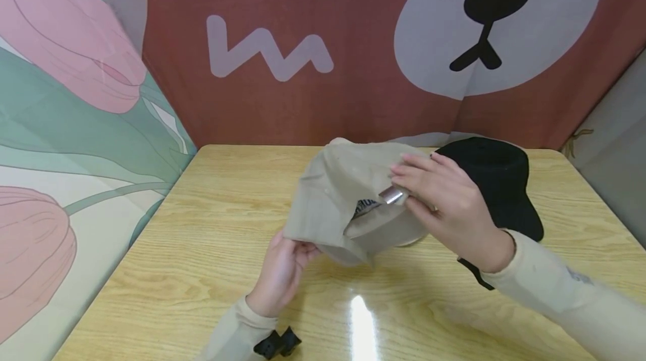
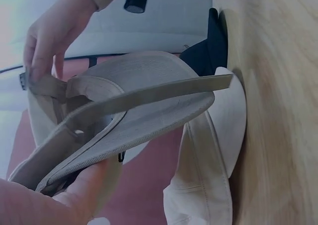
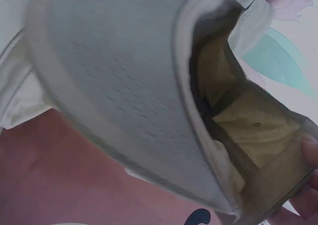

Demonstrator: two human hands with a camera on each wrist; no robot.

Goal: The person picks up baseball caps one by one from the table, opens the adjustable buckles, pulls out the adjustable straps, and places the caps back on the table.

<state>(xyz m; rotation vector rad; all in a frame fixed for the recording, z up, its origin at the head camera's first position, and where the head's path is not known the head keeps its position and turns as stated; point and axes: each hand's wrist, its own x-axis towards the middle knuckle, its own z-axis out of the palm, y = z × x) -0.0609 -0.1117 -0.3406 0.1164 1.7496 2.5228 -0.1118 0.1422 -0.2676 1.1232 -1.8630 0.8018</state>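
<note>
Two hands pinch, thumb against fingers: we see the left hand gripping one edge of the beige cap mid-frame, probably to steady it, the right hand its metal buckle (a bright glint), seemingly keeping the opening spread. Right of centre, a black cap rests on the table.

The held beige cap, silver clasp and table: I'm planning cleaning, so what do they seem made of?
Beige cap: matt fabric, perhaps cotton; it folds softly. Clasp: probably polished metal, given its shine. Table: glossy wood or wood-look laminate; grain and a bright reflection show.
</note>
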